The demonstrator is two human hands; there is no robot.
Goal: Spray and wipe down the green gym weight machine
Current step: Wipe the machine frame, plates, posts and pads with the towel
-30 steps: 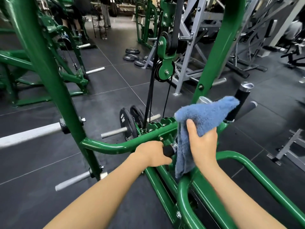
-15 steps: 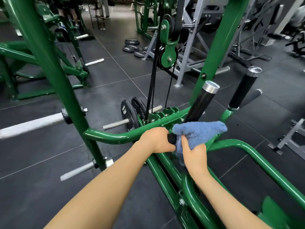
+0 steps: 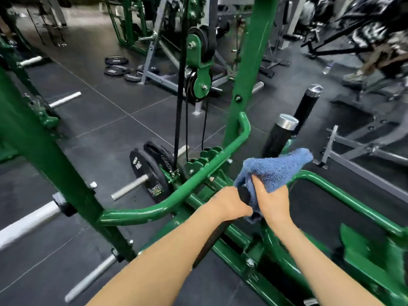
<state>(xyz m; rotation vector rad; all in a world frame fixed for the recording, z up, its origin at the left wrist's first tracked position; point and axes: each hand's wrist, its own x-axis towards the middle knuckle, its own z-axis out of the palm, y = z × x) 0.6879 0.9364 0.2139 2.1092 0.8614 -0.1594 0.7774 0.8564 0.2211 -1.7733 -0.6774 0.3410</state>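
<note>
The weight machine's frame [image 3: 247,69] is glossy green throughout. A fluffy blue cloth [image 3: 273,167] sits right of centre. Two handle grips [image 3: 278,138] are black with silver caps. The weight plates [image 3: 146,171] are black with pale lettering. The floor [image 3: 106,120] is dark grey with thin pale seams, and a grey rack [image 3: 154,47] stands at upper centre.

Both forearms bare to frame edge, no sleeves; hands [image 3: 234,204] ungloved, no rings, watch or bands visible.

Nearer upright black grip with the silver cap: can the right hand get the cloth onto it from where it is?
Probably yes: the right hand holds the blue cloth just below that grip, with nothing between them.
</note>
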